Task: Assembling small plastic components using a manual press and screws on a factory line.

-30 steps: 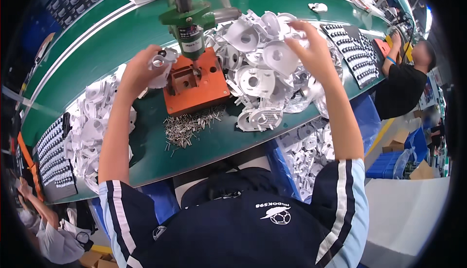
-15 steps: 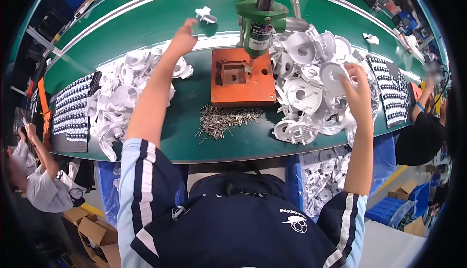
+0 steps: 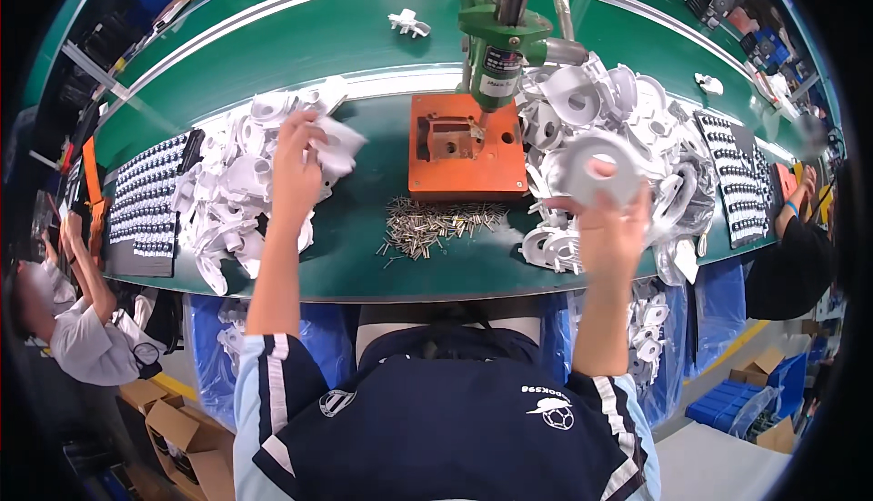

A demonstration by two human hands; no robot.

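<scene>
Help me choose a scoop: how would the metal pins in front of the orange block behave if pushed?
The metal pins look slim and rounded, so they may roll. Lying loose in a heap, they would probably scatter. Their metallic shine suggests stiffness.

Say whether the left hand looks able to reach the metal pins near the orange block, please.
Probably yes: only bare green table seems to lie between the left hand and the metal pins, though the white part it holds may hinder picking.
</scene>
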